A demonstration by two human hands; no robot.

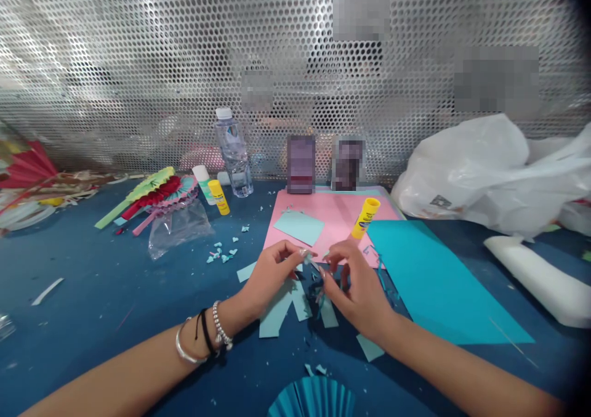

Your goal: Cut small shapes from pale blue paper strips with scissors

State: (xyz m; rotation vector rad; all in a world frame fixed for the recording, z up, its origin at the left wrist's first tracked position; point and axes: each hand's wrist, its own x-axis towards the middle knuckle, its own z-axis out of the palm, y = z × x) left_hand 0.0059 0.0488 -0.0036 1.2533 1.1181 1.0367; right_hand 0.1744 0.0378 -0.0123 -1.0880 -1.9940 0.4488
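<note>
One small pale-green scrap (306, 255) at the thumb and forefinger of the left hand (277, 275), by the near edge of the pink sheet (332, 200). Probably midway through fine shaping or separating of paper; calls next, by the look of it, for a steady pinch on one side and a light, precise touch from the other. Grip on the left drawn down to a narrow pinch around the scrap. Grip of the right hand (360, 287) loosely curled, just beside the scrap; cannot tell whether empty or holding something thin. Pale-green strips (277, 318) on the desk (92, 312), nearer than the pink sheet; small cut-outs (225, 259) to its left; yellow glue stick (365, 218) upright on its right part; teal sheet (443, 281) to its right.
</note>
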